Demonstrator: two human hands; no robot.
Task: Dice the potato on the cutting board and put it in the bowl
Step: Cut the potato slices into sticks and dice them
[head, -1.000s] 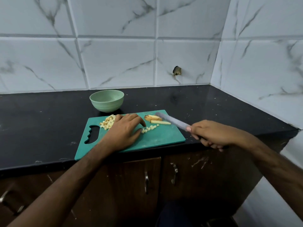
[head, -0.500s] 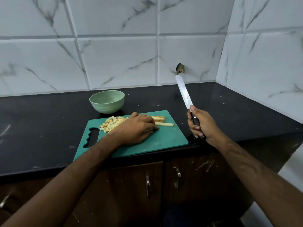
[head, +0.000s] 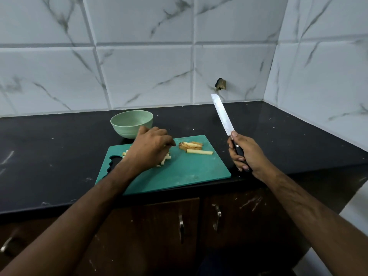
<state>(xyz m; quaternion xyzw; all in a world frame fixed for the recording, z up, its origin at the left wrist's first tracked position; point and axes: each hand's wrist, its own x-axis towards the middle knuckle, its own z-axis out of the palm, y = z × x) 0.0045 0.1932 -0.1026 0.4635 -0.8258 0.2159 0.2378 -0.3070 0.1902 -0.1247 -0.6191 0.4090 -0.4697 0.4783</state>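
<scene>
Black stone countertop (head: 59,156) carrying a green plastic cutting board (head: 189,172) with a handle slot at its left end; a pale green round bowl (head: 131,123) stands just beyond the board's far left corner, its inside apparently bare.

Left hand (head: 149,150): lowered over the heap of pale yellow potato dice (head: 166,159) on the left half of the board, fingers curled down around the heap; whether any dice are actually pinched cannot be told.

Right hand (head: 244,154): held off the board's right edge, fingers clamped round the black handle of a long steel kitchen knife (head: 223,114), blade pointing up and away towards the tiled wall.

Potato: most is already cut into small, roughly even cubes, largely hidden beneath the left hand. To the right lie one uncut pale stick (head: 199,152) and, just behind it, a browner end piece with skin (head: 191,145).

Step in hand, as judged: gathering the dice for transfer to the bowl. It is best done by cupping the heap loosely and lifting it the short way to the bowl, or by sliding the heap to the board's far edge, with the knife kept raised and well apart. The stick and end piece remain to be diced.
</scene>
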